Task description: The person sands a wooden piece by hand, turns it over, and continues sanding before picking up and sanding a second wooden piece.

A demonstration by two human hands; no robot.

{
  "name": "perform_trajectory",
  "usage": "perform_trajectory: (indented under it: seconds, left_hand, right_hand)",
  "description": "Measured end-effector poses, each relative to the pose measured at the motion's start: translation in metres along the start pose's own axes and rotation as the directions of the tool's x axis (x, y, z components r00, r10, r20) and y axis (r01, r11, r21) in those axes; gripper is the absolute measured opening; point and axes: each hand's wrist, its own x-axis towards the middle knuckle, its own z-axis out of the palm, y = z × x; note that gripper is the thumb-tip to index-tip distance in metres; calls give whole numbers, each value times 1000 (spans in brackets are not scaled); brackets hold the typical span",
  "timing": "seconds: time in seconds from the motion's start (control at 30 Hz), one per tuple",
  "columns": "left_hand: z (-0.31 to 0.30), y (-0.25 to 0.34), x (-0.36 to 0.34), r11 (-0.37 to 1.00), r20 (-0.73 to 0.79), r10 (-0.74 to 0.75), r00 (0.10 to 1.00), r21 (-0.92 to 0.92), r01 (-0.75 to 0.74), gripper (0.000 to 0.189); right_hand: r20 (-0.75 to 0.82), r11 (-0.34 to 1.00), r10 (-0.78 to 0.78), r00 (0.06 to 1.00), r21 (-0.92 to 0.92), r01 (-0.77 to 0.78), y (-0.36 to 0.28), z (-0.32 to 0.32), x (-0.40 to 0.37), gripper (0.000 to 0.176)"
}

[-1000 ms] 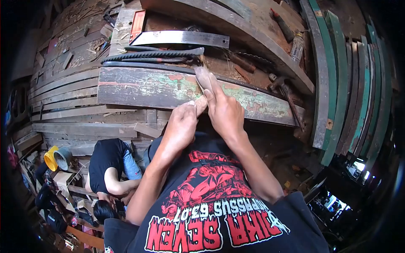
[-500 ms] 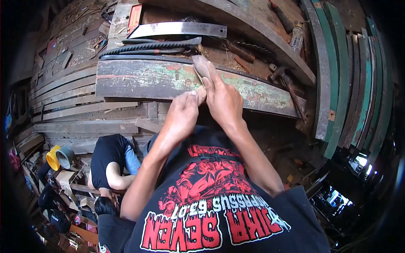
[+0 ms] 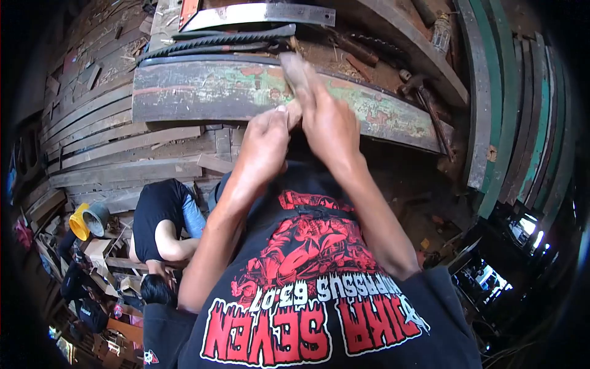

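Observation:
My left hand [image 3: 268, 138] is closed, its thumb and fingers pinching the near, pale tan end of a small wooden piece [image 3: 294, 114]. Just right of it, my right hand [image 3: 329, 120] presses along the same piece, fingers stretched over its flat grey-brown, rounded upper end [image 3: 295, 69], which is blurred. I cannot tell if that upper end is a separate part. Both hands are over a worn plank [image 3: 196, 92] with flaking green and red paint.
Behind the plank lie a steel square [image 3: 264, 15], a dark twisted rod [image 3: 215, 44], a spiral drill bit [image 3: 375, 41] and a hammer [image 3: 418, 89]. Green-edged boards [image 3: 498, 123] stand at right. A person in black [image 3: 161, 215] bends over at lower left, near yellow and grey buckets [image 3: 95, 218].
My right fingers and the piece's upper end have moved a little and are now blurred. The view has shifted, so the bench things sit higher in the picture.

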Motion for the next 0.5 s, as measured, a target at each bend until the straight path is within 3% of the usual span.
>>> perform_trajectory:
  seconds: [0.1, 0.2, 0.23, 0.3, 0.4, 0.47, 0.5]
  left_hand:
    - [2, -20, 5, 990, -71, 141, 988, 27, -139, 42]
    - [8, -25, 4, 980, -100, 161, 982, 135, -147, 42]
    - [6, -20, 10, 972, -94, 189, 977, 159, -173, 42]
    - [2, -14, 13, 960, -76, 228, 971, 186, -211, 41]
    - [6, -21, 6, 987, -116, 138, 984, 92, -128, 41]
    - [8, 3, -2, 997, -81, -63, 995, 30, 66, 42]
    - [8, 7, -2, 998, -66, -23, 998, 58, 26, 42]
  right_hand:
    - [31, 1000, 4, 1000, 7, -5, -6, -4, -29, 44]
    - [-33, 1000, 10, 999, 8, -10, 10, 8, 10, 43]
    - [-30, 995, -32, 999, -95, 29, 9, 5, 5, 43]
    - [9, 997, -45, 999, -62, 46, 2, -4, -16, 43]
    - [47, 999, 1, 999, -37, 1, 5, 1, -5, 47]
    - [59, 999, 33, 998, -14, -32, 11, -2, -4, 49]
    - [60, 1000, 15, 998, 1, -15, 14, -3, -7, 49]
